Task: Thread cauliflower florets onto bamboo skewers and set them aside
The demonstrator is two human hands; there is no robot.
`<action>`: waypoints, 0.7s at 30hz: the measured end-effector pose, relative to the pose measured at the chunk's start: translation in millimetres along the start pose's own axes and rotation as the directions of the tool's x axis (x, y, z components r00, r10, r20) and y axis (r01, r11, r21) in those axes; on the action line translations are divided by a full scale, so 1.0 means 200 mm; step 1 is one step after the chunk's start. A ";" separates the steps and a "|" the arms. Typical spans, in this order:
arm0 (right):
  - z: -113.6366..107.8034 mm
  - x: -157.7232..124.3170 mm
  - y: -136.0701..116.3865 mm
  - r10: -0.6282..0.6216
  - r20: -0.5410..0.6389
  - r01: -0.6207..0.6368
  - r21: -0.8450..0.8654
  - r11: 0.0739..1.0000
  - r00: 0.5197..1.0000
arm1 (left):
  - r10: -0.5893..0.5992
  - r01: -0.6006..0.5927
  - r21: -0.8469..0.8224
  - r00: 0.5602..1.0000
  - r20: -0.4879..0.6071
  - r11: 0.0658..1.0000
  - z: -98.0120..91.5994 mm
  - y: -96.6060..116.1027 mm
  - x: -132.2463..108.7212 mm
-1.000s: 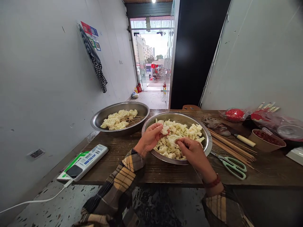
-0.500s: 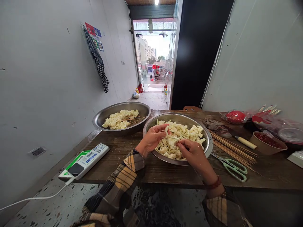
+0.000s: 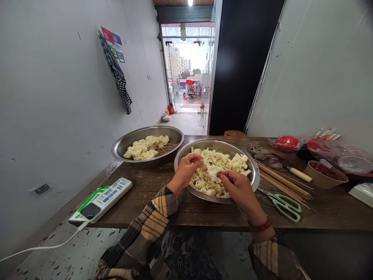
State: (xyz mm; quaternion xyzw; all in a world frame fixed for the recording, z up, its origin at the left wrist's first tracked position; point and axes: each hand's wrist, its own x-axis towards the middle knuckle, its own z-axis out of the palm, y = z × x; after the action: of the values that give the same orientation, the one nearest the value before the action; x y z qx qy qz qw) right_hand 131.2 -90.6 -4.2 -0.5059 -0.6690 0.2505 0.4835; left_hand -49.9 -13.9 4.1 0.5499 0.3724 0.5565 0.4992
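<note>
Cut cauliflower (image 3: 239,162) fills a wide steel basin (image 3: 256,175) in front of me. Above it, my right hand (image 3: 237,188) pinches a pale cauliflower floret (image 3: 214,171) between thumb and fingers. My left hand (image 3: 187,171) faces it over the basin's left side, thumb and fingertips pressed together on a small pale piece that looks like cauliflower, mostly hidden by the fingers. A thin brown stick, perhaps a skewer, shows between the hands; which hand has it I cannot tell. At the left, a second steel basin (image 3: 118,149) holds cauliflower (image 3: 142,147) on skewers.
Bamboo skewers (image 3: 284,182), green-handled scissors (image 3: 287,206) and a wooden-handled knife (image 3: 301,174) lie on the table (image 3: 201,216) at the right. Beyond stands a paper bowl (image 3: 325,179) with red contents. A white box-like device (image 3: 109,198) with a cable lies at the left.
My left hand has drawn slightly back from the right, and its piece shows less. The floret in my right hand has turned and shows more plainly. The whole view has shifted a little.
</note>
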 end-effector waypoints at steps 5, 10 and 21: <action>0.01 0.00 0.01 0.036 0.019 -0.037 0.059 0.998 0.999 | -0.084 0.086 -0.106 0.996 0.018 0.991 0.01 0.03 -0.01; 0.01 0.01 0.00 0.027 0.020 -0.027 0.027 0.999 0.999 | -0.097 0.098 -0.204 0.995 0.012 0.974 0.01 0.04 -0.02; -0.01 0.01 -0.04 -0.019 0.125 0.023 -0.029 0.999 0.992 | -0.001 -0.002 -0.168 1.000 -0.016 0.986 0.00 0.00 0.00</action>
State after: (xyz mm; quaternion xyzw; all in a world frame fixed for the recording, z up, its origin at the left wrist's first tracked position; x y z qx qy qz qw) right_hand 129.2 -92.2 3.2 -0.4895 -0.7068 0.2663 0.4358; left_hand -50.2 -14.2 3.7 0.5014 0.3279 0.5905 0.5408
